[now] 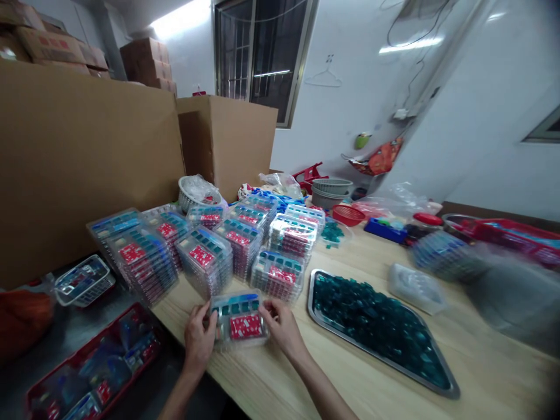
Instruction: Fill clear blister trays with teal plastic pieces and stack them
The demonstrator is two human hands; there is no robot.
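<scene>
Near the table's front edge, a clear plastic tray (246,326) sits between my hands. It carries a row of dark teal pieces, a blue strip along the top and a red packet with white marks. My left hand (199,333) grips its left edge, with thumb and fingers bent round it. At the upper right edge, my right hand (282,326) pinches the tray between thumb and fingertips. Just behind stand stacks of similar filled trays (279,271). To the right lies a metal tray (313,297) heaped with glossy teal pieces (371,321).
A white block of stacked clear plastic (415,286) lies right of the metal tray. Further back are a red basket (349,214), grey baskets (331,195) and a blue box (385,230). Below the table at left, a red crate (94,361) holds packets. Large cardboard boxes (87,151) rise behind.
</scene>
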